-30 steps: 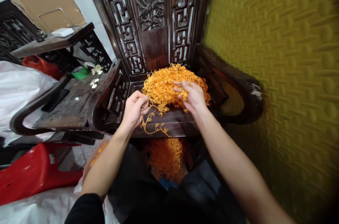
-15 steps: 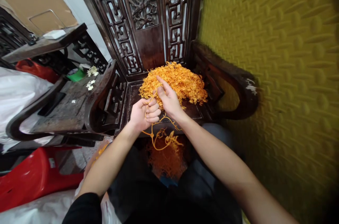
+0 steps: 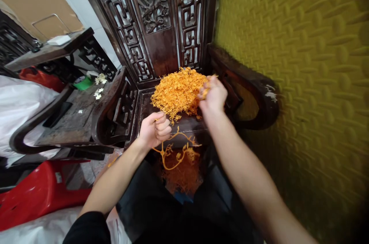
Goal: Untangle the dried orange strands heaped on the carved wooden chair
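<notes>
Whereas half a second ago the right hand (image 3: 212, 96) was held against the left hand (image 3: 155, 129) over the front edge of the seat, it has now been moved back to the right side of the orange pile (image 3: 178, 92), where its fingers are closed on a small pinch of strands. The left hand has stayed low at the seat's front edge, clenched around a gathered bunch of strands (image 3: 175, 151) whose ends dangle below it in loose curls. From this, a cycle of picking from the heap and passing into the left-hand bunch can be judged to be under way, with a fresh pick just made. The pile is heaped on the dark wooden seat (image 3: 145, 107) of a carved chair (image 3: 152, 17); it is made of thin, stringy, bright-orange filaments, tangled and light-looking. More orange strands (image 3: 181, 176) are seen lower down, between the knees. The chair's wood is glossy, worn, and pierced with fretwork; the wall (image 3: 302, 63) to the right is yellow-green with a raised, padded-looking pattern.
</notes>
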Available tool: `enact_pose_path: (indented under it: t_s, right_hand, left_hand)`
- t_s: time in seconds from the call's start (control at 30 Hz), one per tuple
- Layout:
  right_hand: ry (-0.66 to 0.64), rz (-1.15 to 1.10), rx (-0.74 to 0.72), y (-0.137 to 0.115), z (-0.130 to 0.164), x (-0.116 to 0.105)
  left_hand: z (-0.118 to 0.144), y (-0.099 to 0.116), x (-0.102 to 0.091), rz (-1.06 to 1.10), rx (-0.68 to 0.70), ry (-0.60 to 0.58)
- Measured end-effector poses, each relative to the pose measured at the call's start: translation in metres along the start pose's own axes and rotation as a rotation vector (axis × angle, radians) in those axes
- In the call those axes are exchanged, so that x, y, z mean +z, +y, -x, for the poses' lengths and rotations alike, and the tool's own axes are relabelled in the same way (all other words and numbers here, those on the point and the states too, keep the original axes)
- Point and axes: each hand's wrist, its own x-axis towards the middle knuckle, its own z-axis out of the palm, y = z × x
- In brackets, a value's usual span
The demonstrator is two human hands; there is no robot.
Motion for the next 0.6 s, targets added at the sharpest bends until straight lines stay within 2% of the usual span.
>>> enact_pose_path:
  t_s: [0.03,0.13,0.2,0.3,0.33,0.4,0.43,0.47,0.53,0.57,0.6]
  right_hand:
    - [0.028,-0.034,0.027,-0.008,-0.009,-0.006]
    - [-0.138,-0.064,0.151,-0.019,-0.015,-0.017]
    - [-0.257,-0.040,0.210,-0.018,-0.007,-0.018]
    - [-0.329,0.011,0.227,-0.015,0.001,-0.019]
    - [-0.336,0.029,0.224,-0.014,0.000,-0.021]
    - [-0.336,0.048,0.221,-0.011,-0.001,-0.024]
    - [-0.336,0.048,0.227,-0.008,-0.001,-0.024]
    - [-0.341,0.045,0.241,-0.002,0.002,-0.022]
    - [-0.362,0.047,0.285,0.014,0.015,-0.013]
    - [-0.385,0.069,0.308,0.023,0.025,-0.006]
    - [-0.402,0.095,0.318,0.033,0.036,0.001]
  left_hand:
    - [0.003,-0.004,-0.001,-0.052,0.015,-0.018]
    - [0.011,-0.030,0.001,-0.353,0.039,-0.116]
    - [0.015,-0.059,0.002,-0.737,0.059,-0.325]
    - [0.020,-0.094,0.003,-1.384,0.114,-0.747]
    - [0.022,-0.097,0.003,-1.514,0.114,-0.870]
    - [0.024,-0.089,0.002,-1.606,0.125,-0.976]
    - [0.022,-0.079,0.001,-1.616,0.185,-0.910]
    - [0.019,-0.067,0.000,-1.662,0.344,-0.628]
    - [0.007,-0.042,-0.003,-1.689,0.756,0.013]
    - [-0.001,-0.032,-0.005,-1.703,0.869,0.191]
    - [-0.008,-0.025,-0.007,-1.732,0.945,0.289]
